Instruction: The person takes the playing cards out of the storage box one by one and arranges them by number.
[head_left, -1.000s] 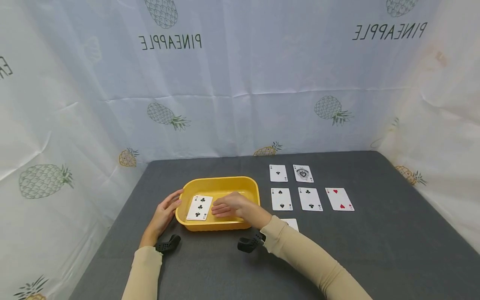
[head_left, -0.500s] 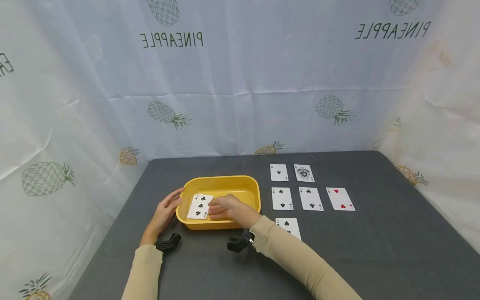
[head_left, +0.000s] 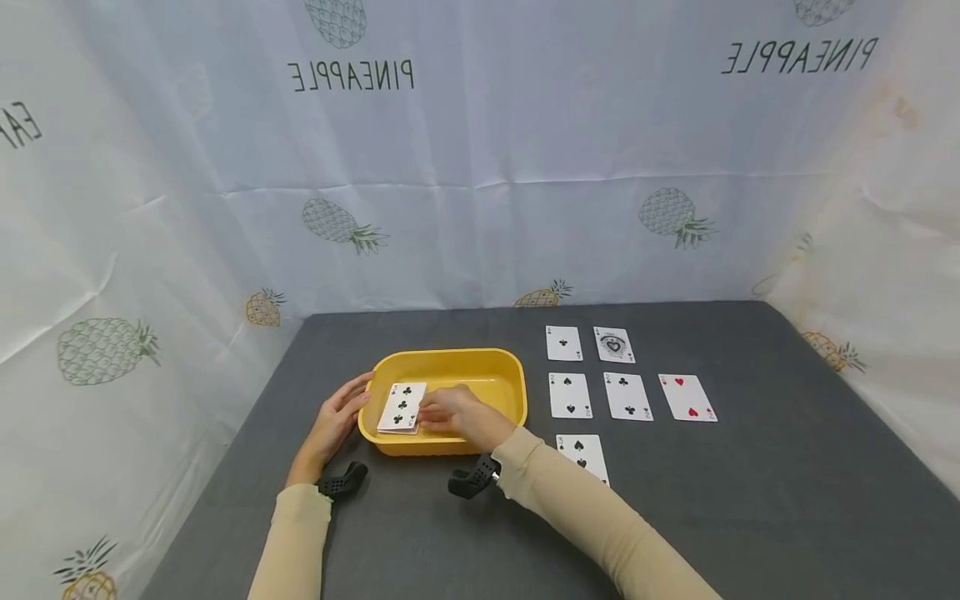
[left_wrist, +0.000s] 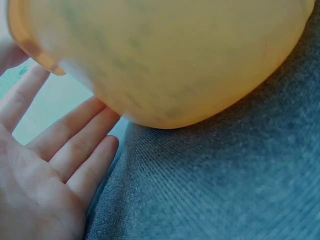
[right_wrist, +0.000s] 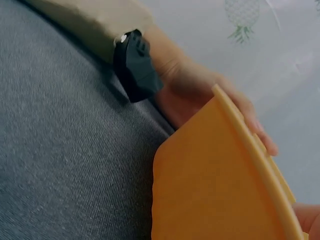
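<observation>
A yellow plastic tray (head_left: 480, 364) stands left of the table's middle. Inside it, toward the left end, lies a small pile of playing cards with a three of clubs (head_left: 402, 406) on top. My right hand (head_left: 461, 412) reaches into the tray and pinches the right edge of the three of clubs; white card edges show beneath. On the tray's left end rests my left hand (head_left: 333, 425), its fingers (left_wrist: 80, 145) fairly straight against the outer wall in the left wrist view. The right wrist view shows the tray wall (right_wrist: 210, 175) hiding most of my right hand.
Right of the tray, face-up cards lie in rows: ace of clubs (head_left: 564, 343) and ace of spades (head_left: 613, 344); two of spades (head_left: 570, 395), two of clubs (head_left: 628, 396) and two of hearts (head_left: 687, 397). A three of spades (head_left: 582, 454) is partly behind my right sleeve.
My right hand has moved left to the card pile, and its fingers have closed on the edge of the top card. The three of spades is more uncovered. My left hand stays put.
</observation>
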